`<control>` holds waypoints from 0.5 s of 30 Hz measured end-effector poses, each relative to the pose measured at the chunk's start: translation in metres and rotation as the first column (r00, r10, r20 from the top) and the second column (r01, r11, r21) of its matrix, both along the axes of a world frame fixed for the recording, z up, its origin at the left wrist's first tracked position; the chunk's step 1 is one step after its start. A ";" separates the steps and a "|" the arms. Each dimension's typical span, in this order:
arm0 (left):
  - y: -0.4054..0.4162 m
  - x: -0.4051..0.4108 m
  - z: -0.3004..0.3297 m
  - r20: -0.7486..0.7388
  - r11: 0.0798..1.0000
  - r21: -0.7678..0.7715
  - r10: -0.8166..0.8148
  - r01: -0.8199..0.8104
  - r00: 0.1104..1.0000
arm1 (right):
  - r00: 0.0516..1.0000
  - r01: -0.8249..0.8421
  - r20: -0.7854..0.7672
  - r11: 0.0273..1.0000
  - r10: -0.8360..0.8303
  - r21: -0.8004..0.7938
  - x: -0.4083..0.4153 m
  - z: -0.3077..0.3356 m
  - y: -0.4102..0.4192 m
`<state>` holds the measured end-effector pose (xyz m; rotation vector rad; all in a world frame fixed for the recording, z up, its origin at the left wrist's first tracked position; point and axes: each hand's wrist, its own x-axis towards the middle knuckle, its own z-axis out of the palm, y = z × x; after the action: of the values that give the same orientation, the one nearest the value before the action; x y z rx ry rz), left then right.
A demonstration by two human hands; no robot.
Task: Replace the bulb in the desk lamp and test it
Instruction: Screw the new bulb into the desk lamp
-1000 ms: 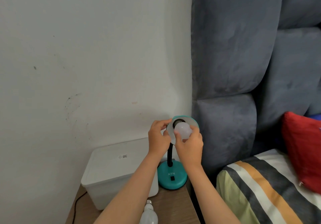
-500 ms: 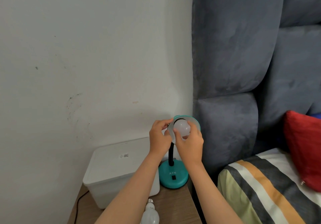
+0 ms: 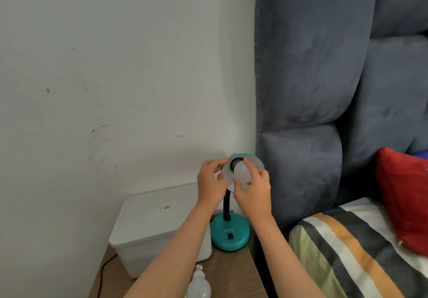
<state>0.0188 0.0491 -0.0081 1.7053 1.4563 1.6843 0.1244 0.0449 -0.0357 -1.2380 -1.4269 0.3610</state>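
Note:
A teal desk lamp stands on the bedside table, its round base (image 3: pixel 230 231) with a black switch facing me and its shade (image 3: pixel 254 162) tilted toward the camera. My left hand (image 3: pixel 210 183) grips the left rim of the shade. A white frosted bulb (image 3: pixel 242 171) sits at the dark socket inside the shade, and my right hand (image 3: pixel 253 187) pinches it with fingers and thumb curled round it. A second white bulb (image 3: pixel 199 285) lies on the table near the front edge, its screw cap pointing away from me.
A white lidded plastic box (image 3: pixel 152 223) stands left of the lamp on the wooden table (image 3: pixel 231 272). A black cable (image 3: pixel 103 272) runs down at the table's left. A grey padded headboard (image 3: pixel 301 89), a striped blanket (image 3: pixel 347 251) and a red pillow (image 3: pixel 403 196) lie to the right.
My right hand has turned on the bulb, its fingers shifting round it; the bulb's neck at the socket shows more now. My left hand keeps its hold on the shade.

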 end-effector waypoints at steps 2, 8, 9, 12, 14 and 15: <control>0.001 0.000 0.000 -0.011 1.000 -0.003 -0.001 0.001 1.000 | 1.000 0.007 0.014 1.000 -0.007 -0.026 0.001 0.000 0.000; 0.004 0.001 -0.001 -0.015 1.000 -0.007 0.014 -0.014 1.000 | 0.998 0.043 0.051 0.998 -0.040 -0.056 -0.002 0.003 0.001; 0.004 0.001 -0.001 -0.015 1.000 -0.007 0.015 -0.015 1.000 | 0.997 0.057 0.057 0.996 -0.054 -0.061 -0.001 0.004 0.002; 0.004 0.001 -0.001 -0.019 1.000 -0.005 0.018 -0.018 1.000 | 0.993 0.084 0.090 0.994 -0.078 -0.065 0.002 0.008 0.004; 0.005 0.001 -0.001 -0.023 1.000 -0.008 0.014 -0.014 1.000 | 0.992 0.078 0.099 0.995 -0.072 -0.058 0.000 0.009 0.002; 0.004 0.001 -0.002 -0.024 1.000 -0.009 0.014 -0.014 1.000 | 0.992 0.069 0.106 0.997 -0.063 -0.045 -0.001 0.008 0.001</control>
<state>0.0202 0.0534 -0.0098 1.7202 1.4876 1.6671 0.1237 0.0457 -0.0276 -1.3576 -1.4695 0.2908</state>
